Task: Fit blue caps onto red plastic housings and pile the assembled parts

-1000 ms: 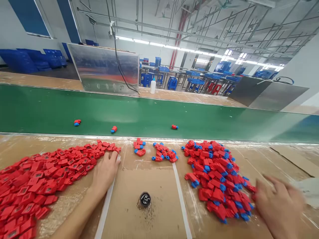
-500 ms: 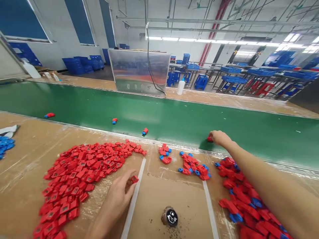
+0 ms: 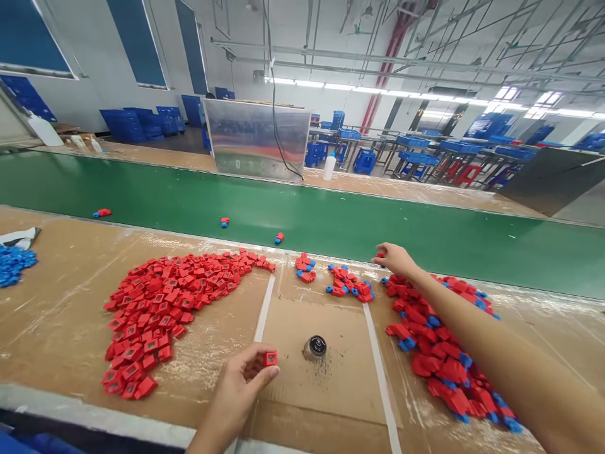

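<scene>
My left hand (image 3: 241,381) is closed, pinching a small red plastic block (image 3: 270,358) between thumb and fingertips. A square recess shows in the block's near face. Just right of it, a round black-topped fixture (image 3: 317,347) stands on the cardboard, dark specks around it. My right hand (image 3: 397,258) reaches out over the near edge of the green belt (image 3: 331,217), its fingers closed on a red piece with a blue end (image 3: 380,255), partly hidden. Below my right forearm spreads a heap of red-and-blue pieces (image 3: 444,359).
A heap of red blocks (image 3: 161,302) covers the left side. Small groups of red-and-blue pieces (image 3: 350,280) lie beyond the cardboard (image 3: 331,391). Blue parts (image 3: 14,265) sit far left. Several pieces, including one red-and-blue piece (image 3: 279,238), lie on the belt. A white bottle (image 3: 329,166) stands behind.
The view has shifted and tilted. My left hand has brought its red block right, nearer the black-topped fixture, with the recess now facing me. My right hand remains at the belt's near edge.
</scene>
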Tool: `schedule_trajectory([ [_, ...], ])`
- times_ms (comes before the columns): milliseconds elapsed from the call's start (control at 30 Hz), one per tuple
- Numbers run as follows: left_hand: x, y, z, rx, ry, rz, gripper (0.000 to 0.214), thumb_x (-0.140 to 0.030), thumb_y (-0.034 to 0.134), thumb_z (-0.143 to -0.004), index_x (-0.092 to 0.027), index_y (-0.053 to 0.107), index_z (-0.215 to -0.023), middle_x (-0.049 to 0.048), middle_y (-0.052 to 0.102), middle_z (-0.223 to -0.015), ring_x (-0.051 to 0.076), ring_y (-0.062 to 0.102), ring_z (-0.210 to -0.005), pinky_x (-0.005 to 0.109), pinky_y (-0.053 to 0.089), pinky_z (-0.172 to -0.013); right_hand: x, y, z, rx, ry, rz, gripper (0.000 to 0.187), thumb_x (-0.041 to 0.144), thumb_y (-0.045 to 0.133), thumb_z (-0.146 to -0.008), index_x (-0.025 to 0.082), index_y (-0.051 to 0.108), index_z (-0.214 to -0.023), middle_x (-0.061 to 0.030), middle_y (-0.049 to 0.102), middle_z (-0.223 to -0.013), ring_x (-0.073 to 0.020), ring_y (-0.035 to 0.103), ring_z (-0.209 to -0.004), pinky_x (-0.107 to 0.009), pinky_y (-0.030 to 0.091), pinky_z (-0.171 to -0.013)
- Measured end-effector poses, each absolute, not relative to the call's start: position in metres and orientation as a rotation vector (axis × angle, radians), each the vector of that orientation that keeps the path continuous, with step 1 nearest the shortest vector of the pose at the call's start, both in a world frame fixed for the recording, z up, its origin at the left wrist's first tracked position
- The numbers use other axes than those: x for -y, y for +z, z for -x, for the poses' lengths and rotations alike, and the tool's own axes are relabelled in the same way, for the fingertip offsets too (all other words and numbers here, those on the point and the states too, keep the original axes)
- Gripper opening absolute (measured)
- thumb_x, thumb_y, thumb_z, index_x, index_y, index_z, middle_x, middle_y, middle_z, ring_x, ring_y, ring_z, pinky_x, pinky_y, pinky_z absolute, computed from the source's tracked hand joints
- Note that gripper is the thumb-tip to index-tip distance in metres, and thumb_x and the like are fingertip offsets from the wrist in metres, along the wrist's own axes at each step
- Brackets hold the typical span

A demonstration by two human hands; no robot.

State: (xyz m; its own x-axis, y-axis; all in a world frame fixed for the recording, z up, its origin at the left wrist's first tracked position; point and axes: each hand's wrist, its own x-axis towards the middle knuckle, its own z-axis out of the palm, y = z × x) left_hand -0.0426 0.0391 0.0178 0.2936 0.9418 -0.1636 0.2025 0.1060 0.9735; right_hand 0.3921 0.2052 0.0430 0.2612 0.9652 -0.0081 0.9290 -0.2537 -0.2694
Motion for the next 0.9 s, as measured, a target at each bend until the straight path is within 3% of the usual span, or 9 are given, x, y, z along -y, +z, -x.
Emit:
schedule_trajectory([
  [100,-0.028,0.015,0.030,-1.100,0.765,-1.355,0.023,-0.037,0.069,-0.079,-0.017,0.069,-0.091,0.0026,0.065,-0.078,0.018,0.058,-0.074,0.025,0.044,-0.068,-0.167,0.057,-0.362,1.835,0.373,2.096,0.031,0.039,0.066,-0.085,0.011,0.068,-0.097,-0.0082,0.071,-0.089,-0.0192,0.065,-0.079,-0.027,0.049,-0.071],
  [200,-0.020,0.011,0.016,-1.050,0.745,-1.355,0.021,-0.036,0.068,-0.081,-0.017,0.068,-0.089,0.0011,0.062,-0.075,0.016,0.054,-0.070,0.023,0.041,-0.065,-0.114,0.058,-0.325,1.902,0.498,1.910,0.043,0.052,0.051,-0.090,0.013,0.068,-0.082,-0.0035,0.068,-0.073,-0.0155,0.062,-0.065,-0.025,0.046,-0.061],
  [267,-0.017,0.009,0.008,-1.017,0.740,-1.344,0.020,-0.035,0.066,-0.082,-0.017,0.067,-0.089,0.0007,0.061,-0.076,0.015,0.053,-0.070,0.023,0.040,-0.065,-0.080,0.051,-0.302,1.907,0.589,1.811,0.049,0.054,0.042,-0.094,0.013,0.067,-0.084,-0.0017,0.065,-0.068,-0.0130,0.058,-0.056,-0.024,0.045,-0.056],
  [367,-0.013,0.007,-0.003,-0.978,0.733,-1.331,0.019,-0.034,0.066,-0.082,-0.017,0.066,-0.089,0.0002,0.060,-0.076,0.015,0.052,-0.071,0.023,0.040,-0.066,-0.045,0.038,-0.278,1.811,0.727,1.653,0.049,0.053,0.041,-0.095,0.011,0.067,-0.103,-0.0003,0.060,-0.068,-0.0122,0.054,-0.054,-0.024,0.043,-0.052],
  [500,-0.010,0.000,-0.013,-0.947,0.732,-1.315,0.018,-0.032,0.065,-0.083,-0.017,0.066,-0.093,0.0004,0.060,-0.078,0.015,0.052,-0.073,0.023,0.041,-0.067,-0.026,0.030,-0.267,1.705,0.861,1.539,0.053,0.049,0.034,-0.099,0.012,0.060,-0.126,-0.0024,0.061,-0.076,-0.0135,0.055,-0.063,-0.027,0.047,-0.059],
  [633,-0.007,-0.014,-0.015,-0.970,0.743,-1.305,0.026,-0.030,0.065,-0.082,-0.018,0.065,-0.105,0.0029,0.064,-0.085,0.016,0.055,-0.074,0.025,0.044,-0.068,-0.019,0.033,-0.260,1.787,0.759,1.482,0.044,0.038,0.046,-0.096,0.019,0.054,-0.135,-0.0089,0.067,-0.106,-0.0181,0.061,-0.090,-0.037,0.051,-0.081],
  [700,-0.005,-0.019,-0.015,-0.980,0.752,-1.321,0.029,-0.029,0.064,-0.083,-0.018,0.065,-0.110,0.0044,0.066,-0.089,0.017,0.057,-0.077,0.026,0.045,-0.070,-0.017,0.037,-0.254,1.834,0.701,1.466,0.047,0.033,0.050,-0.094,0.021,0.048,-0.139,-0.0089,0.068,-0.109,-0.0190,0.063,-0.094,-0.040,0.050,-0.086],
  [900,-0.005,-0.018,-0.013,-0.977,0.737,-1.366,0.025,-0.029,0.065,-0.082,-0.018,0.067,-0.104,0.0032,0.065,-0.085,0.017,0.056,-0.076,0.025,0.045,-0.070,-0.019,0.043,-0.238,2.047,0.553,1.534,0.022,0.026,0.061,-0.090,0.020,0.065,-0.110,-0.0065,0.072,-0.099,-0.0204,0.066,-0.089,-0.035,0.051,-0.081],
])
